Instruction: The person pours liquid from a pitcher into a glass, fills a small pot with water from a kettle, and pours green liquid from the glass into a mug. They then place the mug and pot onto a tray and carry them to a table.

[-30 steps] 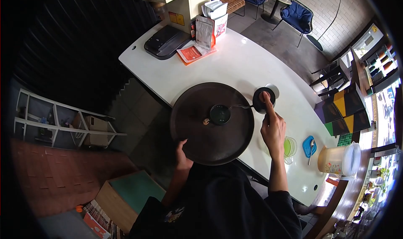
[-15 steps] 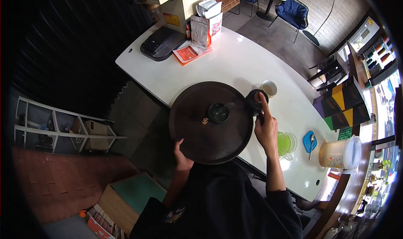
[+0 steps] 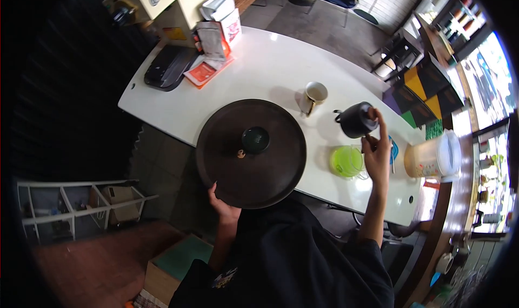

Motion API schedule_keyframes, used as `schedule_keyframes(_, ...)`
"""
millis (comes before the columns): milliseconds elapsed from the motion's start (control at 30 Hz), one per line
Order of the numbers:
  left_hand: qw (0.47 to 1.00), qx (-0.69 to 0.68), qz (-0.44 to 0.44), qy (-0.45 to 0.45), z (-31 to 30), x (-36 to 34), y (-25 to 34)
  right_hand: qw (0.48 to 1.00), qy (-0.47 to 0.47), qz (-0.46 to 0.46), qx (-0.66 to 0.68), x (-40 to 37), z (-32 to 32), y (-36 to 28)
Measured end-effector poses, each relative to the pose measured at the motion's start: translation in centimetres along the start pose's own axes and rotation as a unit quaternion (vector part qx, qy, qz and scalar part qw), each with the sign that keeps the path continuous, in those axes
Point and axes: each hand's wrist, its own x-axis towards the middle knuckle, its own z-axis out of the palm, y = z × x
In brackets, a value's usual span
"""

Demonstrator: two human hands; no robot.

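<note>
My left hand grips the near left edge of a round dark brown tray, its thumb over the rim. On the tray stand a small dark green cup and, beside it, a small light brown piece I cannot identify. My right hand is closed around the handle of a black pot with a curved spout, one finger on its lid. The pot is held over the white table. Just below it is a clear glass vessel with bright green contents. A pale mug stands to the pot's left.
On the white table are a black flat device, standing packets and an orange-white packet. At the right end are a blue dish and a translucent tub. A white rack stands at left.
My right hand has carried the black pot from the tray's right edge away to the right, over the table. The tray stays in my left hand, and the view has shifted.
</note>
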Motion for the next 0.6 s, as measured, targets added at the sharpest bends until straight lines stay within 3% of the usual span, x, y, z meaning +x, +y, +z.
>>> schedule_keyframes(100,1.000,0.020,-0.014,-0.004,0.2,0.0,0.0,0.995,0.096,0.020,-0.020,-1.2,-3.5,2.1)
schedule_keyframes(300,0.998,0.045,-0.034,0.005,0.8,0.1,0.0,0.964,0.200,0.089,-0.151,-5.1,-8.2,7.2)
schedule_keyframes(400,0.996,0.080,-0.040,0.023,1.3,-0.1,0.0,0.955,0.232,0.077,-0.168,-7.7,-8.6,12.2)
schedule_keyframes(433,0.994,0.099,-0.041,0.036,1.3,0.0,0.1,0.949,0.240,0.121,-0.162,-8.3,-8.0,11.7)
schedule_keyframes(600,0.981,0.184,-0.036,0.055,0.5,0.4,0.1,0.944,0.259,0.149,-0.139,-9.9,-5.5,12.5)
